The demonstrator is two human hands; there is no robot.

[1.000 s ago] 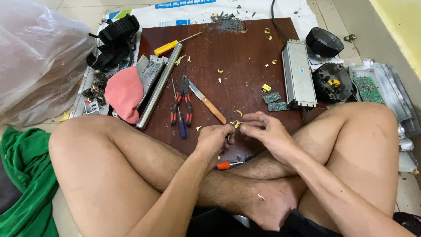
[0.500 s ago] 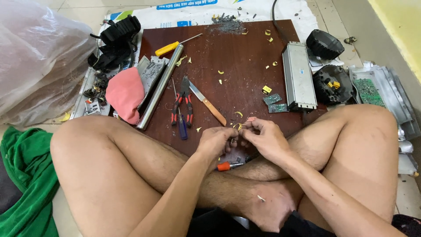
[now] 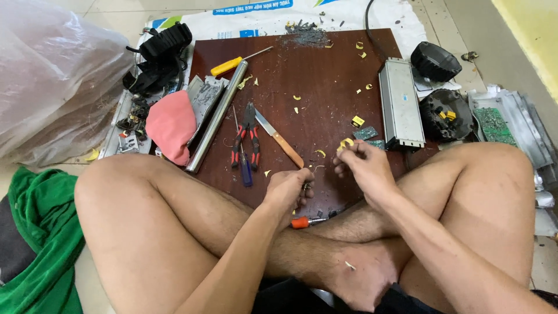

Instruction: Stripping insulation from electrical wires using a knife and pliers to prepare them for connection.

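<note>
Small dark metal part (image 3: 306, 186) sits pinched in the left hand (image 3: 288, 191), fingers curled tight round it, low over the near edge of the dark brown wooden board (image 3: 325, 87). What the part is exactly: too small to tell. The right hand (image 3: 363, 166) is just beside it, apart from the left, fingertips pressed together on a curl of yellow tape strip (image 3: 346, 143) lifted off the part.

Progress, judged from the layout: stripping looks well along but not finished. Yellow peelings (image 3: 363, 88) lie scattered over the far half of the board (plenty already removed), and the piece between the right fingers is off or nearly off. The part is not yet set down, so whatever is left on it remains to be done.

Around the board:
- orange-handled screwdriver (image 3: 302, 222) at the near edge, just under the left hand
- wood-handled knife (image 3: 280, 139) and red-handled pliers (image 3: 244, 136) mid-board, left of the hands
- long grey metal tube (image 3: 216, 118) along the left edge, pink cloth (image 3: 171, 125) just beyond it
- yellow-handled screwdriver (image 3: 235, 63) at the far left corner
- grey metal rectangular casing (image 3: 401, 104) on the right edge, black round housings (image 3: 444, 113) past it
- small green circuit pieces (image 3: 367, 134) touching the board near the right hand
</note>
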